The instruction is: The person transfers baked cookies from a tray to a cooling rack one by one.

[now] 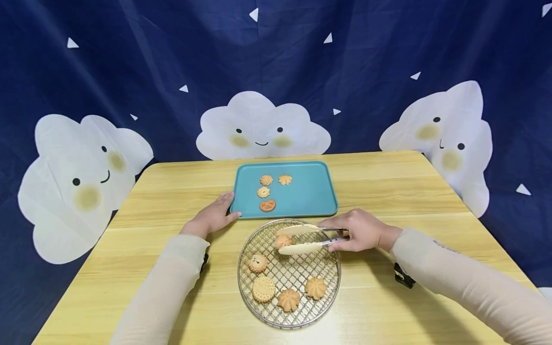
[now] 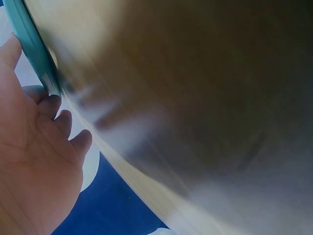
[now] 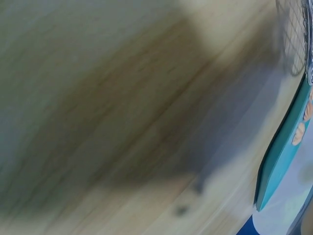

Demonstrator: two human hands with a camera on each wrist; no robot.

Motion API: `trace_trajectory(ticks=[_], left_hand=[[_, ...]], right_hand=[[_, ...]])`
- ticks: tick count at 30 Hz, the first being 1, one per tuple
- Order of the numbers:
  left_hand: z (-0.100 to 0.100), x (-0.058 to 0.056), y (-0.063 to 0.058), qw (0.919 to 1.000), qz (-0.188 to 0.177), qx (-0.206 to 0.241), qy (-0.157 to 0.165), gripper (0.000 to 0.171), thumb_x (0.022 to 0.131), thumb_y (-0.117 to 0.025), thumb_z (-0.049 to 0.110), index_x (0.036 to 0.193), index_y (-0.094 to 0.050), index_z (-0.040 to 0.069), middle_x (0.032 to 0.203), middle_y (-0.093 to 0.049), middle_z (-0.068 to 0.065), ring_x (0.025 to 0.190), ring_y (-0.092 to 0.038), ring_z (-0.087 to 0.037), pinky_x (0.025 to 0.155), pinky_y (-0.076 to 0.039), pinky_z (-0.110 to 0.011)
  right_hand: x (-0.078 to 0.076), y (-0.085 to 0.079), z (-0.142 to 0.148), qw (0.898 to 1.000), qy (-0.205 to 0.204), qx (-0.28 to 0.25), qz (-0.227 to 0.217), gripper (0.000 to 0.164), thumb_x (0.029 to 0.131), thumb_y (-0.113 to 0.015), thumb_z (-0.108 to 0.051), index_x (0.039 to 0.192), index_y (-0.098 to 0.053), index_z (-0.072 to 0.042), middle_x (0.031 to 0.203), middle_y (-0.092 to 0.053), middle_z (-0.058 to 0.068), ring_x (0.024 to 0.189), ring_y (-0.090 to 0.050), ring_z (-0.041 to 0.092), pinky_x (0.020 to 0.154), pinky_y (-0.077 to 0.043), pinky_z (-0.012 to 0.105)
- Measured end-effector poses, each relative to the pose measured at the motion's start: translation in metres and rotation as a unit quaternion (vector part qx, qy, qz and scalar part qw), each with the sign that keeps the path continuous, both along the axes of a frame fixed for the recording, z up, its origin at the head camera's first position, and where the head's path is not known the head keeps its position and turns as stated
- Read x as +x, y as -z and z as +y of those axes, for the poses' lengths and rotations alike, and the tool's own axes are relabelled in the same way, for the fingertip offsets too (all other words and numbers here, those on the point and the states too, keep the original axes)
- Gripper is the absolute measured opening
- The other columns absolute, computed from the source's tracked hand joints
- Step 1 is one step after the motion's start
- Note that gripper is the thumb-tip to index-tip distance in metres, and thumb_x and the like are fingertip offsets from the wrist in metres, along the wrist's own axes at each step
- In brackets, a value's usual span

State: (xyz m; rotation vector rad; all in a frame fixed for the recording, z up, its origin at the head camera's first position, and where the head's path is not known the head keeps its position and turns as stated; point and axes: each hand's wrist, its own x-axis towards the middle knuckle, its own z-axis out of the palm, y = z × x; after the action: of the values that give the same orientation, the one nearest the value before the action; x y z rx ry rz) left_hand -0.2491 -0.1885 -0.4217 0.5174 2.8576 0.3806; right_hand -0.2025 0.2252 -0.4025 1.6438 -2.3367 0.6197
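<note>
My right hand (image 1: 360, 230) grips metal tongs (image 1: 306, 248) with cream-coloured tips over a round wire rack (image 1: 293, 326). Between the parted tips sits a small golden cookie (image 1: 283, 241); whether both tips touch it I cannot tell. Lower on the rack are a ring-shaped cookie (image 1: 258, 263), a flat round cookie (image 1: 263, 289) and two flower-shaped cookies (image 1: 288, 300). At the near left corner of a teal tray (image 1: 306, 191), my left hand (image 1: 213, 215) rests against the rim, fingers along its side. The left wrist view shows those fingertips at the tray's edge (image 2: 36, 49).
On the tray's left half lie a swirl cookie (image 1: 266, 180), a flower-shaped cookie (image 1: 285, 179), a small round cookie (image 1: 263, 192) and a pretzel-shaped cookie (image 1: 267, 205). The rack stands just in front of the tray on a wooden table (image 1: 388, 191). A dark blue cloud-patterned curtain (image 1: 366, 57) hangs behind.
</note>
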Motion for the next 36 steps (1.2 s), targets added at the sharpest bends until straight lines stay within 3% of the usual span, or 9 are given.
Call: trace_trajectory(ticks=[3,6,21,36], left_hand=[[0.0,0.0,0.0,1.0,0.0,-0.002,0.003,0.078,0.099,-0.044,0.047,0.151,-0.012,-0.001,0.157,-0.011,-0.017,0.142,-0.01,-0.036,0.114,-0.015,-0.05],[0.001,0.0,-0.001,1.0,-0.001,-0.001,0.003,0.077,0.099,-0.044,0.047,0.151,-0.013,-0.001,0.157,-0.011,-0.017,0.142,-0.01,-0.036,0.114,-0.015,-0.05],[0.001,0.0,-0.002,1.0,-0.004,-0.001,0.002,0.077,0.099,-0.044,0.046,0.151,-0.012,-0.001,0.157,-0.01,-0.016,0.143,-0.008,-0.035,0.114,-0.014,-0.049],[0.001,0.002,-0.003,1.0,0.001,0.003,0.004,0.077,0.099,-0.045,0.044,0.15,-0.013,-0.003,0.156,-0.012,-0.018,0.142,-0.01,-0.037,0.114,-0.015,-0.05]], right_hand=[[0.002,-0.001,-0.001,1.0,-0.017,0.004,-0.003,0.055,0.08,-0.075,-0.042,0.12,-0.066,-0.005,0.106,-0.07,0.006,0.082,-0.069,0.012,0.073,-0.056,0.026],[0.004,-0.002,-0.002,0.999,-0.034,0.01,-0.007,0.055,0.079,-0.076,-0.041,0.12,-0.066,-0.005,0.109,-0.069,0.005,0.089,-0.069,0.015,0.077,-0.055,0.027],[0.01,-0.004,-0.006,0.995,-0.084,0.049,-0.01,0.057,0.079,-0.076,-0.041,0.122,-0.065,-0.005,0.113,-0.068,0.004,0.092,-0.068,0.011,0.077,-0.054,0.022],[0.012,-0.004,-0.007,0.993,-0.08,0.081,-0.005,0.058,0.081,-0.073,-0.045,0.122,-0.064,-0.005,0.114,-0.068,0.005,0.097,-0.067,0.015,0.081,-0.054,0.026]])
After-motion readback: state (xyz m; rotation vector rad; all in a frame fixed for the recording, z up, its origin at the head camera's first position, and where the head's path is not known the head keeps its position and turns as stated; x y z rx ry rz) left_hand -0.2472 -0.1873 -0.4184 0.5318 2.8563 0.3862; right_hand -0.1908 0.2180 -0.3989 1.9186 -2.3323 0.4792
